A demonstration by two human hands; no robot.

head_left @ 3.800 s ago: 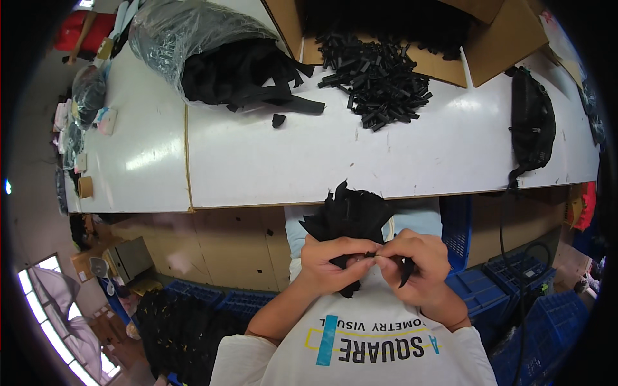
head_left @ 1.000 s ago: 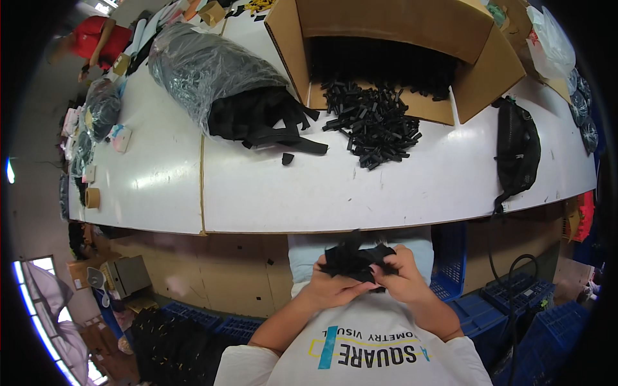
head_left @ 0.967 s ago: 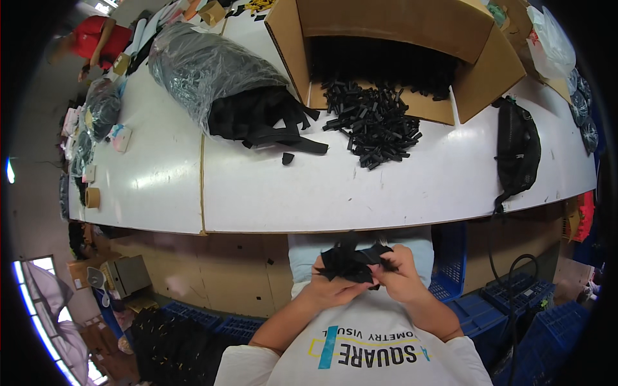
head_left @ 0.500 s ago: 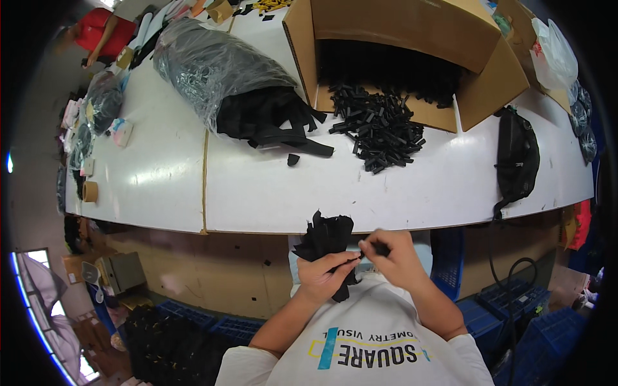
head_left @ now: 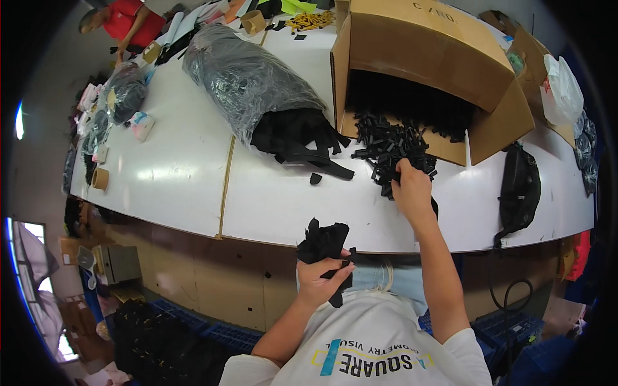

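Observation:
My left hand (head_left: 320, 281) is closed round a bundle of black fabric strips (head_left: 324, 243) in front of the table edge. A small black piece sticks up by its thumb and fingertips. Out over the table, my right hand (head_left: 412, 190) touches the near side of a heap of small black plastic pieces (head_left: 390, 145). Its thumb and forefinger are a little apart at the heap, and what lies between them cannot be made out. A dark strip (head_left: 435, 207) shows past the outer side of this hand, apparently held in the curled fingers.
Behind the heap stands an open cardboard box (head_left: 418, 55) with black contents. Left of it lies a clear plastic bag (head_left: 248, 80) spilling black strips (head_left: 299, 135). A black waist bag (head_left: 519, 186) lies at right, a tape roll (head_left: 100, 179) far left. Someone in red (head_left: 132, 22) stands beyond.
My right hand has moved away from the left hand, forward and right, to the heap of plastic pieces. My left hand still holds the bundle. The view has shifted and tilted slightly.

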